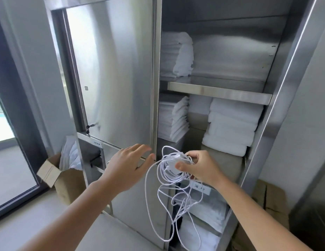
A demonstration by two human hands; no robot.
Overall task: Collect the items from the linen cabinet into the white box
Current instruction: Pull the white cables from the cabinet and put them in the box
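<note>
My right hand (199, 167) grips a tangled bundle of white cable (169, 180) in front of the steel linen cabinet (219, 93); long loops hang down below the hand. My left hand (128, 165) is spread with straight fingers, reaching toward the lower edge of the cabinet's open steel door (112, 69); whether it touches the door is unclear. Folded white towels (230, 125) are stacked on the cabinet shelves. No white box is in view.
A cardboard box (54, 173) holding white cloth stands on the floor to the left of the cabinet. More cardboard (270, 198) sits at the lower right. A dark-framed window (13, 105) fills the left wall. Grey and white towels lie on the lower shelves.
</note>
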